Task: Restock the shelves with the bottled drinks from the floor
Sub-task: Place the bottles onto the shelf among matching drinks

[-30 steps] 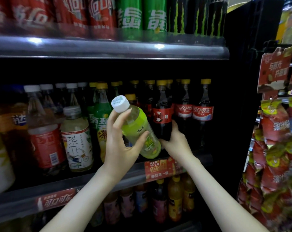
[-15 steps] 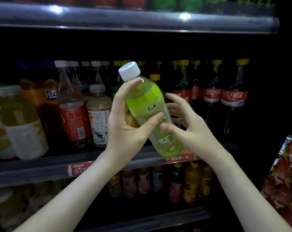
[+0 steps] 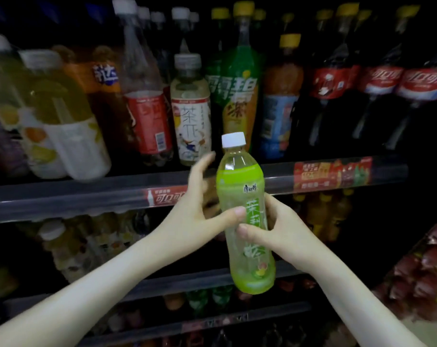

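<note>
Red snack packets (image 3: 423,276) fill the lower right, a red promo label (image 3: 331,175) up-left.

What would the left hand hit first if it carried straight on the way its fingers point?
Probably the white-capped tea bottle on the shelf: the left hand, thumb on the green tea bottle, points up and forward at its base. Depth is unclear; the shelf rail could come first.

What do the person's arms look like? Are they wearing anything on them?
The left arm and right arm are both bare as far as the picture shows, with no sleeves in view. There is no watch, bracelet or band at either wrist. The fingers have no rings and no gloves, and the nails that show look short and plain.
</note>
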The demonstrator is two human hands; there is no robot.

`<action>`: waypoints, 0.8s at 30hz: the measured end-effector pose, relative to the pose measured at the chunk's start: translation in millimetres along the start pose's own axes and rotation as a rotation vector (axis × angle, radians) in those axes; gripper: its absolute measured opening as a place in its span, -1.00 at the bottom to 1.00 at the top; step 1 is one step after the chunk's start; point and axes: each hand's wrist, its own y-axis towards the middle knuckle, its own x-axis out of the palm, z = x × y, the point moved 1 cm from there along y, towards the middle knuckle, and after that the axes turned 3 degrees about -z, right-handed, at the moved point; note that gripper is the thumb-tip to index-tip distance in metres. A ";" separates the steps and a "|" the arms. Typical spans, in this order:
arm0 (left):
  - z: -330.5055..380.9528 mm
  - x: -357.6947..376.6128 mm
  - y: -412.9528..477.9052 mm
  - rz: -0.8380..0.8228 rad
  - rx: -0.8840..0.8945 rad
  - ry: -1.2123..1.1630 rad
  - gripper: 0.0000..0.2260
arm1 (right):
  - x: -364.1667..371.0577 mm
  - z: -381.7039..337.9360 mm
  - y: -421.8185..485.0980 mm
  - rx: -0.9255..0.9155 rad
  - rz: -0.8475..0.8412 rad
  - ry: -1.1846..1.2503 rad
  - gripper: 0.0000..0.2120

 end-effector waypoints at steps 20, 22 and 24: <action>-80.9 -34.0 -251.1 -0.046 -0.366 0.436 -0.40 | 177.2 -17.6 -78.9 -0.015 -0.254 -0.301 -0.84; -82.5 -36.0 -292.1 -0.058 -0.421 0.457 -0.35 | 208.8 -17.6 -97.0 -0.012 -0.287 -0.328 -0.82; -85.2 -42.7 -330.4 -0.076 -0.475 0.467 -0.34 | 244.3 -14.8 -111.3 -0.014 -0.298 -0.343 -0.80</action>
